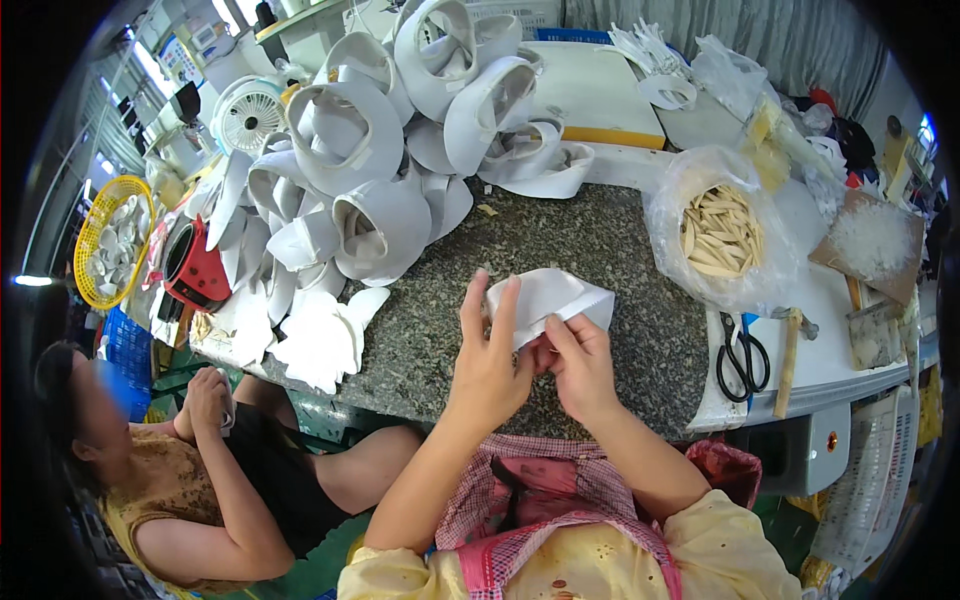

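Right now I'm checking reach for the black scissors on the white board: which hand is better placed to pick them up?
Probably the right hand. The scissors lie to its right on the white board, with bare granite between. The left hand sits farther away and would have to cross over the white piece both hands hold.

We held a folded piece of white fabric (550,298) just above the speckled granite table (620,250), near its front edge; it lay tilted, its pointed corner toward the right, creased.
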`<state>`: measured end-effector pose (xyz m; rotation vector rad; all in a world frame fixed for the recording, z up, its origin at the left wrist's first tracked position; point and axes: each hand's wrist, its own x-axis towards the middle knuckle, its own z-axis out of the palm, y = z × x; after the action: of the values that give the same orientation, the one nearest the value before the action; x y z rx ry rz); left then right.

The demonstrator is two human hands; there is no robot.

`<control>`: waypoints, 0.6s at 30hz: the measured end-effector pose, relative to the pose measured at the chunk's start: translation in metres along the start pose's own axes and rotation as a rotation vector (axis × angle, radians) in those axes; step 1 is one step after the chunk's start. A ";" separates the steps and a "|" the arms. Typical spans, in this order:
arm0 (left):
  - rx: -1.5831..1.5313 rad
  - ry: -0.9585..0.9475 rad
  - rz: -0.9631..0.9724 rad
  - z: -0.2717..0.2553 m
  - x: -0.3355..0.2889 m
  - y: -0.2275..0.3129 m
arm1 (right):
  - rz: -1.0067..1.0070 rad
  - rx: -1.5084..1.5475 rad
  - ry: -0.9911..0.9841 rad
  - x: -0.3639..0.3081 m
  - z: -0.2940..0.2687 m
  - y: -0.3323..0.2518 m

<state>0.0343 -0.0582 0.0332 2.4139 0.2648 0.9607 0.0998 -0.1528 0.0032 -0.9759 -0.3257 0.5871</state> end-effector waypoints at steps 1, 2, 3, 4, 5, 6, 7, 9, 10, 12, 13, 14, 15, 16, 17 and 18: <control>-0.015 -0.026 0.038 -0.012 0.000 0.001 | 0.017 -0.058 -0.016 0.001 -0.004 -0.005; -0.031 -0.053 0.077 -0.022 0.001 0.004 | 0.033 -0.118 -0.031 0.002 -0.007 -0.010; 0.029 0.044 0.125 -0.033 0.004 0.011 | 0.038 -0.190 -0.077 0.002 -0.007 -0.015; 0.027 0.044 0.121 -0.033 0.003 0.011 | 0.041 -0.193 -0.077 0.001 -0.005 -0.015; 0.117 0.051 0.204 -0.029 0.001 0.009 | -0.092 -0.337 -0.089 -0.001 -0.002 -0.013; 0.210 0.064 0.289 -0.024 0.002 0.004 | -0.232 -0.479 -0.107 0.001 0.000 -0.012; 0.143 0.070 0.236 -0.018 0.004 -0.002 | -0.244 -0.549 -0.093 -0.001 0.000 -0.013; 0.148 0.095 0.280 -0.015 0.003 -0.008 | -0.221 -0.619 -0.130 -0.002 -0.001 -0.021; 0.152 0.116 0.324 -0.014 0.002 -0.009 | -0.193 -0.686 -0.163 -0.002 -0.002 -0.023; 0.154 0.123 0.363 -0.015 0.005 -0.011 | -0.244 -0.680 -0.156 0.001 -0.003 -0.020; 0.132 0.087 0.349 -0.016 0.006 -0.013 | -0.298 -0.670 -0.154 0.003 -0.003 -0.019; 0.110 0.050 0.335 -0.016 0.007 -0.014 | -0.296 -0.674 -0.155 0.003 -0.004 -0.021; 0.111 0.054 0.333 -0.015 0.006 -0.015 | -0.211 -0.676 -0.171 0.005 -0.004 -0.023; -0.034 0.048 0.194 -0.012 0.004 -0.015 | -0.126 -0.678 -0.188 0.006 -0.004 -0.024; -0.178 0.042 0.055 -0.011 0.002 -0.015 | -0.125 -0.680 -0.192 0.007 -0.006 -0.021; -0.180 0.042 0.055 -0.011 0.006 -0.017 | -0.185 -0.681 -0.189 0.008 -0.011 -0.016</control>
<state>0.0312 -0.0378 0.0343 2.2495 0.1220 1.0149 0.1170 -0.1621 0.0108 -1.5248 -0.8091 0.3996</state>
